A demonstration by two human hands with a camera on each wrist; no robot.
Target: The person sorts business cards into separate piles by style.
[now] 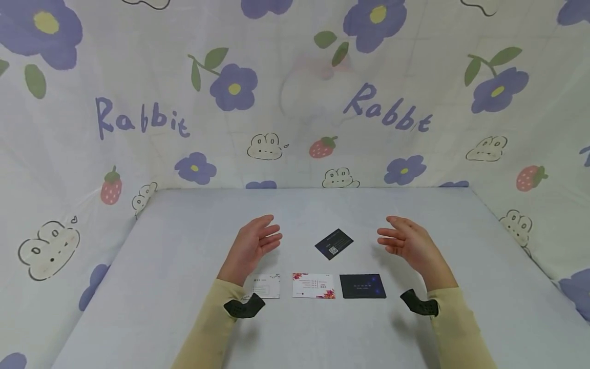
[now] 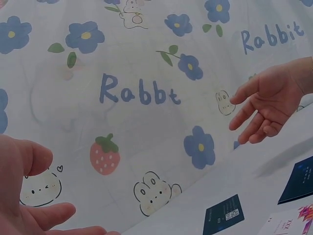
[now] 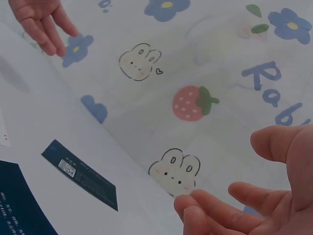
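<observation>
Both hands — left hand (image 1: 251, 246) and right hand (image 1: 407, 242) — hover empty with fingers loosely spread over the desk (image 1: 184, 246), flanking the tilted dark card (image 1: 334, 244), which looks thin, light and slick — best pinched by its edges.

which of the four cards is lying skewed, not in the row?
The dark card with the QR code, rotated and farther back; the other three sit square in a row.

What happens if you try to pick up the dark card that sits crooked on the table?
The dark card looks thin and lies flat on the table, so it is probably light and hard to pinch. It would likely slide when pushed. It cannot roll or tip.
</observation>
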